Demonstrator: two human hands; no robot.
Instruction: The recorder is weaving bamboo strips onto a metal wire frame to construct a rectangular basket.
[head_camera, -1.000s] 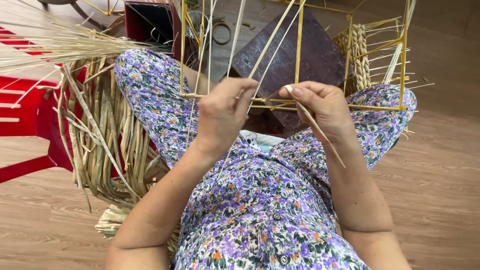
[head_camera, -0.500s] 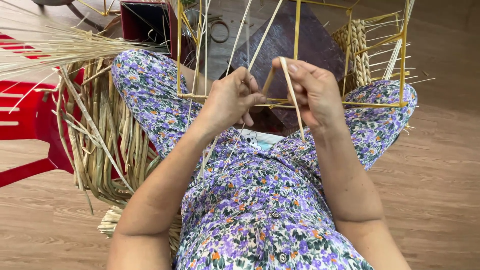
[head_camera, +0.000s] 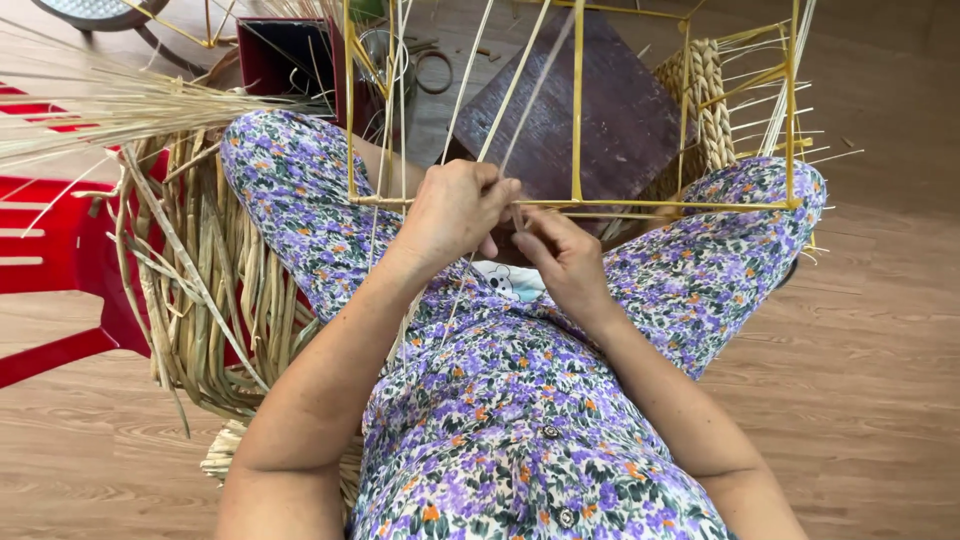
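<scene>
left hand (head_camera: 455, 210) closed round pale straw strands (head_camera: 470, 100) at yellow wire frame (head_camera: 577, 110) | right hand (head_camera: 565, 255) fingers pinched strand just under frame's lower bar | frame rested across lap | reed bundle (head_camera: 205, 270) beside left knee

clothing: a matching top and trousers (head_camera: 300, 190) in purple, white and green flower print
buttons: small dark ones ran down the front
arms: bare, no sleeves showed

Yellow wire frame (head_camera: 578, 120), box-shaped, rests across the lap with its lower bar level. Pale straw strands (head_camera: 520, 80) rise slanting from that bar; a woven plait (head_camera: 706, 100) covers one upright.
</scene>
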